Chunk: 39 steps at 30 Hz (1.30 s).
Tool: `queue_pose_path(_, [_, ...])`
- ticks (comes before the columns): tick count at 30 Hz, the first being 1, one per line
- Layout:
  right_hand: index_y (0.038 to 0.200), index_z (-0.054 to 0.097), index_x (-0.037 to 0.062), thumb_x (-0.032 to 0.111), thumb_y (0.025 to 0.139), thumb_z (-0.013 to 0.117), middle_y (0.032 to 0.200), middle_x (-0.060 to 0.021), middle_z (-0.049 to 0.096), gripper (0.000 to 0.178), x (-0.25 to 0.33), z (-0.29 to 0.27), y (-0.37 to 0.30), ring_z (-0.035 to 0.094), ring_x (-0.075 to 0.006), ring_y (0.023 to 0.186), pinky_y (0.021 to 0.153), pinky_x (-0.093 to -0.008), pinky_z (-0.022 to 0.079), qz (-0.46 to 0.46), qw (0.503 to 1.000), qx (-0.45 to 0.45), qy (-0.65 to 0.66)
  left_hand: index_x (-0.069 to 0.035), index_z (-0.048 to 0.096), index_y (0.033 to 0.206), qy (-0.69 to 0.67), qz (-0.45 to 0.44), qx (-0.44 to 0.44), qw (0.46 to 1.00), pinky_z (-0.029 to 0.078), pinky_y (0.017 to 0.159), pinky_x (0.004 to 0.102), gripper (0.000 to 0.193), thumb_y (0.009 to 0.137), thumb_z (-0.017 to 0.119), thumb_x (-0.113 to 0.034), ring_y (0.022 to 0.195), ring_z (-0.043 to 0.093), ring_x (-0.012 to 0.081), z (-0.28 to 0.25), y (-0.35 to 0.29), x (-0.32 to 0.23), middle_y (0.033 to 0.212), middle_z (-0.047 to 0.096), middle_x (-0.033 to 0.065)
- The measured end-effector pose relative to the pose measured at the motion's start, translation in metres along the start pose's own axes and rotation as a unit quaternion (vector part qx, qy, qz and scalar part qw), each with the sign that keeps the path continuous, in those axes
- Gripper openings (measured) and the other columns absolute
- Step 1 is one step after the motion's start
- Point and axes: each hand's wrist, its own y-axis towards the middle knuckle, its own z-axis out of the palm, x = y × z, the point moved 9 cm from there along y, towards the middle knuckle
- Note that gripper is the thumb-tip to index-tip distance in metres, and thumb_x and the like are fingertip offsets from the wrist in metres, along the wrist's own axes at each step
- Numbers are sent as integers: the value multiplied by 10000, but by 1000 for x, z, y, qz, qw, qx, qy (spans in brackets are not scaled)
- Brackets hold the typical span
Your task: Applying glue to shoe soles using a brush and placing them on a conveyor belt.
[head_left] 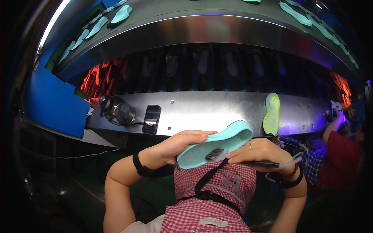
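Observation:
A mint-green shoe sole (198, 156) is tilted in front of my apron, its hollow inner side facing up. My left hand (184, 144) grips its left end, thumb along the upper rim. My right hand (258, 151) is closed at the sole's near right edge, around what looks like a brush with a clear handle. The brush's dark, bristly head (216, 154) lies inside the sole by my fingertips, and its rear end (297, 158) sticks out past my wrist. My right thumb and the middle of the handle are hidden. A black strap runs up to these fingertips.
A yellow-green sole (271, 114) lies on the metal ledge (206, 112). A phone (151, 119) and a dark bottle (117, 110) stand at its left. Beyond, dim racks hold soles under a belt (186, 8) carrying mint soles. A co-worker (338, 155) works at right.

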Motion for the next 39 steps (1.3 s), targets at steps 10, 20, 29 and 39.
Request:
queue_pose_path(10, [1024, 613, -17, 19, 777, 615, 882, -126, 650, 250, -23, 1, -9, 630, -154, 752, 717, -248, 515, 112, 970, -138, 165, 9, 307, 1319, -156, 105, 12, 982, 449, 894, 352, 523, 889, 456, -249, 1085, 508, 236, -3, 13, 0, 1232, 455, 167])
queue_pose_path(20, [979, 604, -61, 29, 811, 560, 751, -125, 638, 196, -110, -13, -51, 596, -122, 554, 514, -193, 485, 171, 855, -424, 245, 22, 279, 1327, -219, 181, 8, 959, 463, 898, 352, 512, 893, 391, -225, 1084, 524, 254, -20, 38, 17, 1236, 454, 187])
queue_pose_path(29, [955, 583, -113, -32, 755, 515, 771, -206, 624, 226, -70, -1, -82, 526, -146, 459, 450, -211, 439, 42, 790, -459, 405, -25, 261, 1348, -170, 242, -7, 955, 436, 919, 386, 537, 889, 414, -256, 1124, 487, 264, -17, 11, -23, 1283, 420, 161])
queue_pose_path(39, [1018, 534, -87, 17, 814, 504, 1036, -300, 558, 231, -107, -6, -134, 531, -174, 489, 421, -234, 426, 0, 681, -529, 507, 18, 336, 1264, -229, 565, 15, 792, 336, 952, 542, 548, 892, 287, -382, 1173, 400, 345, -53, -56, -309, 1257, 403, 201])
